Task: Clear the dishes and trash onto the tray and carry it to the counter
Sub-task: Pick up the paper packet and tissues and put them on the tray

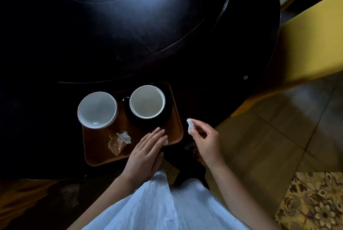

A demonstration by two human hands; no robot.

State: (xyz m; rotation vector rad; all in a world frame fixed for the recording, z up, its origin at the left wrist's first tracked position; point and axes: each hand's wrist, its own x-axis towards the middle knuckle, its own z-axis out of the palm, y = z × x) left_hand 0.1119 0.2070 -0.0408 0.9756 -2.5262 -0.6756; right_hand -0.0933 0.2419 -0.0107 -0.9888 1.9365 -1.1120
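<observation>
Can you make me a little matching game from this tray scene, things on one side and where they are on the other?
Things:
1. white bowl
2. white cup
3. crumpled wrapper
4. white tissue scrap

Places:
A. on a black saucer
B. pinched in the right hand
C. tray's left edge
D. tray's near part, beside the left hand

Pairs: 1-C, 2-A, 3-D, 4-B

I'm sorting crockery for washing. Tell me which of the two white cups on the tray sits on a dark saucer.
The right-hand cup, nearer the right hand, sits on the dark saucer. The left cup has none visible.
</observation>
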